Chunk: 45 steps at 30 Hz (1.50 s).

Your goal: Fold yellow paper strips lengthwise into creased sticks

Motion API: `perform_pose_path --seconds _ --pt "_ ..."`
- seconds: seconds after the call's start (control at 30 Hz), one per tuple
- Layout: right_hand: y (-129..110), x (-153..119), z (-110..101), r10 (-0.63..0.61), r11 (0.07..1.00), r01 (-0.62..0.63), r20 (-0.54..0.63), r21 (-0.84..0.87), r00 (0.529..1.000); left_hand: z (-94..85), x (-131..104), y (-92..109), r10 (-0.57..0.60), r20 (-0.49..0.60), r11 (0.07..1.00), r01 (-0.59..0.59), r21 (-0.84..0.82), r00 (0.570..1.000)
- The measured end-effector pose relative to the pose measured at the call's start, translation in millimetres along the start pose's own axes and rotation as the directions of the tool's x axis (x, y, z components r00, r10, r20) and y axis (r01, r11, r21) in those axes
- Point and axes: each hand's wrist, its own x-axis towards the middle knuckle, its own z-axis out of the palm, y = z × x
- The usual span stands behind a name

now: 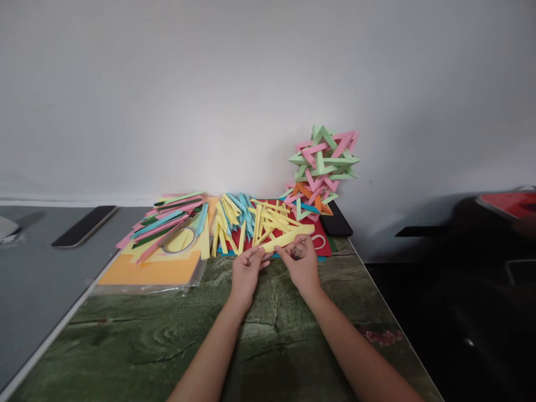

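Note:
A folded yellow paper strip (287, 239) is held slantwise above the table, its right end higher. My left hand (248, 269) pinches its lower left end. Toward the other end, my right hand (302, 261) grips it with curled fingers. Right behind the strip lie several folded yellow paper pieces (268, 215) on red paper (325, 245). Blue folded paper pieces (247, 215) are heaped beside them on the left. White scissor handles (319, 242) show partly at the right of the strip.
Pink and green interlocked paper models (324, 159) stand at the back right by a dark phone (337, 220). At left, coloured paper strips (167, 220) lie over an orange paper pack (146, 271). Another phone (85, 226) rests on the grey surface (37, 279). The green table's (125, 340) right edge drops off.

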Motion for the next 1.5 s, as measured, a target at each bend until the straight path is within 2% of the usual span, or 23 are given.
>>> perform_pose_path --seconds 0.07,0.13,0.3,0.37,0.9,0.97,1.13,1.27,1.5 --pt "2.9 2.6 -1.2 0.019 1.000 -0.019 -0.042 -0.015 0.999 -0.3 -0.2 0.1 0.004 0.013 1.000 -0.004 0.005 1.000" --pt "6.3 4.4 -2.2 0.045 0.998 -0.047 -0.033 -0.039 0.998 -1.0 0.0 -0.6 0.010 0.034 1.000 -0.010 0.016 0.999" --pt "8.8 5.6 -3.5 0.095 0.994 -0.087 0.130 -0.071 0.987 -3.0 1.4 -3.8 0.041 0.102 0.995 -0.050 0.083 0.994" --pt "8.0 5.7 -4.2 0.099 0.993 -0.087 0.150 -0.080 0.984 -3.3 2.0 -5.1 0.047 0.117 0.993 -0.059 0.101 0.992" --pt "2.6 2.3 -3.3 0.098 0.993 -0.093 0.058 -0.078 0.993 -1.7 0.8 -4.7 0.047 0.156 0.987 -0.070 0.146 0.987" --pt "3.1 2.8 -3.4 0.097 0.994 -0.092 0.072 -0.062 0.993 -1.9 0.7 -4.5 0.054 0.164 0.983 -0.082 0.164 0.985" --pt "4.2 2.0 -2.7 0.145 0.988 -0.132 0.196 -0.079 0.970 -3.2 0.5 -5.1 0.071 0.203 0.973 -0.112 0.202 0.977" --pt "2.7 -0.2 -1.5 0.171 0.985 -0.162 0.169 -0.068 0.971 -3.6 0.5 -6.6 0.080 0.229 0.968 -0.130 0.215 0.970" --pt "0.6 -2.8 -1.9 0.130 0.987 -0.115 0.129 -0.115 0.983 -1.9 -0.1 -6.2 0.071 0.231 0.974 -0.117 0.194 0.970"
